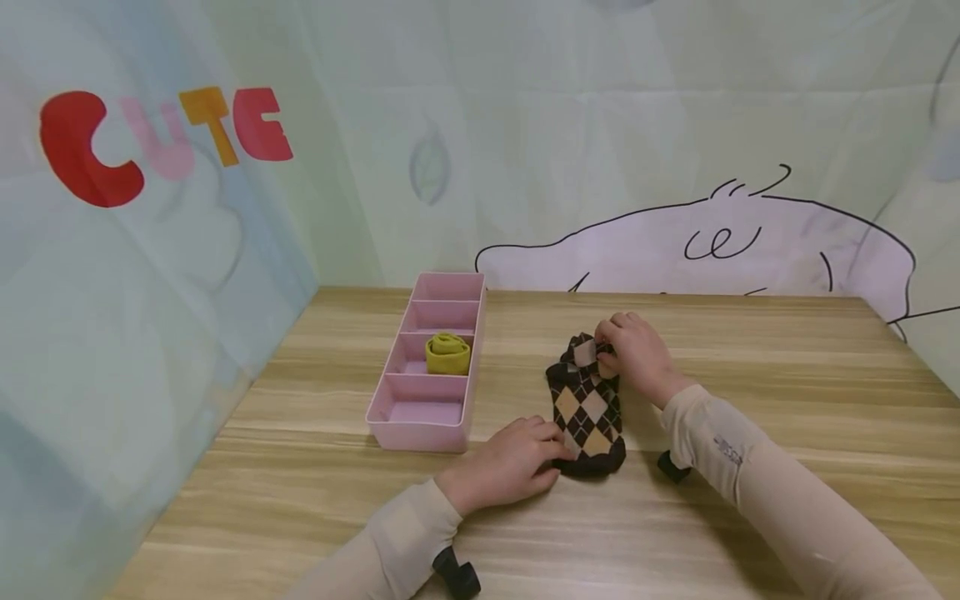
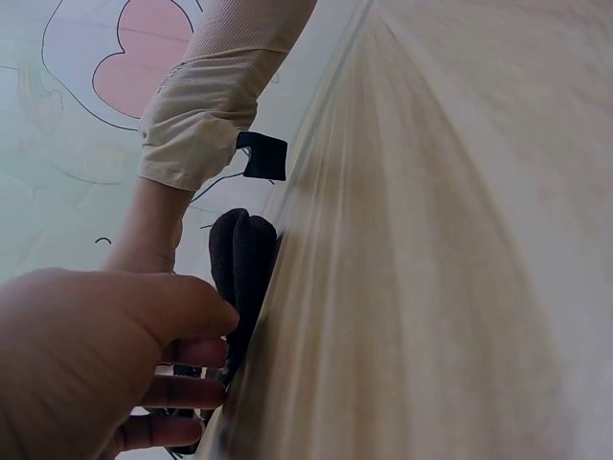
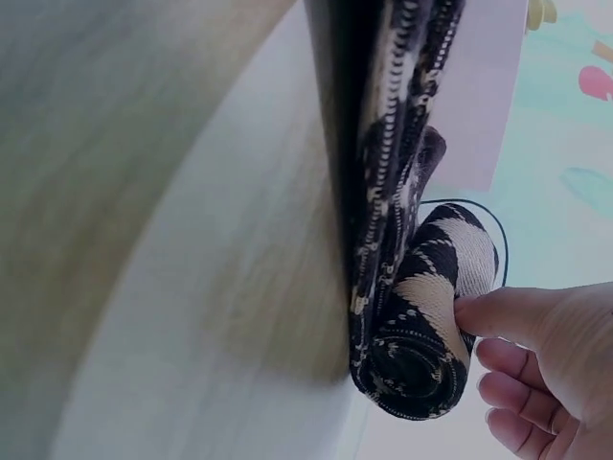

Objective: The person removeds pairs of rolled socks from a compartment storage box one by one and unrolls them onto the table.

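Black argyle socks (image 1: 587, 408) with tan and grey diamonds lie lengthwise on the table, layered one over the other. Their far end is coiled into a roll (image 3: 421, 335). My right hand (image 1: 637, 354) holds this roll from the right; the right wrist view shows the thumb on its side and the other fingers bent beneath the thumb. At the near black end, my left hand (image 1: 510, 462) rests its fingers on the socks' left corner. The left wrist view shows the left thumb (image 2: 206, 307) beside that dark end (image 2: 239, 268).
Left of the socks stands a pink divided box (image 1: 418, 433) with several compartments in a row. A rolled yellow-green sock (image 1: 448, 354) sits in one of them. The wooden table (image 1: 300, 483) meets a printed cloth backdrop (image 1: 375, 167) behind and at the left.
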`<act>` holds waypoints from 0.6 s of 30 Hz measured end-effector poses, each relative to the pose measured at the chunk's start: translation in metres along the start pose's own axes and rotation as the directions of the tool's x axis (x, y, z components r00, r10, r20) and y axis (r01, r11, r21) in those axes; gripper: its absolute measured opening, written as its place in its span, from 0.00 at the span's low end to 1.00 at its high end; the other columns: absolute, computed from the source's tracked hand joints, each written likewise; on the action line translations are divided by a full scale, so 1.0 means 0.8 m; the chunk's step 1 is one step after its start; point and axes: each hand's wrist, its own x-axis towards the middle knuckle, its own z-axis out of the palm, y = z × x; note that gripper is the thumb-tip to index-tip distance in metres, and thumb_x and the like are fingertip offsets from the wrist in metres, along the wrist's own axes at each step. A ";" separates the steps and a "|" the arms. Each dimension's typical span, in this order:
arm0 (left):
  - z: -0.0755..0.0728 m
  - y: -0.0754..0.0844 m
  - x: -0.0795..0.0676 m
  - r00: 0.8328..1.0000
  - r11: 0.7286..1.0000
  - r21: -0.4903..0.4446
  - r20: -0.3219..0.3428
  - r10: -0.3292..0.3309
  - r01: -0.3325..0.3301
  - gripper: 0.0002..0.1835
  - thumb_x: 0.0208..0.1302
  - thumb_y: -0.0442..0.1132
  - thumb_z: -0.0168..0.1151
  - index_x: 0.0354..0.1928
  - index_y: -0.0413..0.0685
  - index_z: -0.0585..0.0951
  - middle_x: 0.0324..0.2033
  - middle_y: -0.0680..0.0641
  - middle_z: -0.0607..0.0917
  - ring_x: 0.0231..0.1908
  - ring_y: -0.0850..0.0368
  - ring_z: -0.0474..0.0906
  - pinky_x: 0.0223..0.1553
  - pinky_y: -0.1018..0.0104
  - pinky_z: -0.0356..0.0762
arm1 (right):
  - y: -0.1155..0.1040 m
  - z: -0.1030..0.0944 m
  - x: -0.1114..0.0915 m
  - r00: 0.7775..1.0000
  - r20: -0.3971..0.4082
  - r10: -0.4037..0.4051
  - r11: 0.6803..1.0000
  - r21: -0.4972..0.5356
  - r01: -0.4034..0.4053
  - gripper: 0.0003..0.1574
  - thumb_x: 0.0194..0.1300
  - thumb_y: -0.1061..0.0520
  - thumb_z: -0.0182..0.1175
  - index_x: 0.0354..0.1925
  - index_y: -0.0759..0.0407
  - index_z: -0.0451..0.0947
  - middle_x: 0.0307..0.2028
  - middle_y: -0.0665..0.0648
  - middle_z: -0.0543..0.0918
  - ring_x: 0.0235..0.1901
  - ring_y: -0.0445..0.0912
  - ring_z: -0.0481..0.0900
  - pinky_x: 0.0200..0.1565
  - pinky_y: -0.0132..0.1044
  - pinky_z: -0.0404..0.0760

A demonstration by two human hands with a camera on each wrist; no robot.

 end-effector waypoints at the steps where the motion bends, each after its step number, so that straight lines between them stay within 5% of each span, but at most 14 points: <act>1: 0.000 0.000 0.000 1.000 1.000 0.002 -0.001 0.002 -0.002 0.13 0.64 0.44 0.60 0.49 0.55 0.84 0.45 0.56 0.82 0.47 0.61 0.75 0.53 0.68 0.73 | 0.000 0.001 0.000 1.000 0.001 -0.004 1.000 -0.003 0.004 0.08 0.55 0.63 0.68 0.34 0.61 0.78 0.32 0.58 0.79 0.35 0.52 0.74 0.41 0.46 0.76; 8: 0.002 0.001 0.000 1.000 1.000 0.007 -0.005 0.008 -0.008 0.14 0.63 0.44 0.60 0.49 0.55 0.84 0.45 0.55 0.82 0.47 0.61 0.75 0.52 0.69 0.73 | 0.001 0.003 -0.001 1.000 0.023 0.012 0.999 -0.030 -0.011 0.02 0.58 0.62 0.65 0.31 0.61 0.83 0.30 0.57 0.81 0.33 0.51 0.75 0.40 0.47 0.77; 18: 0.000 0.000 0.000 1.000 1.000 -0.011 -0.004 -0.003 0.003 0.13 0.64 0.44 0.60 0.49 0.54 0.84 0.45 0.55 0.82 0.48 0.61 0.76 0.54 0.68 0.73 | 0.001 0.004 0.000 0.990 0.129 0.054 0.994 -0.097 -0.042 0.21 0.56 0.46 0.68 0.40 0.61 0.84 0.39 0.59 0.86 0.39 0.53 0.76 0.44 0.49 0.76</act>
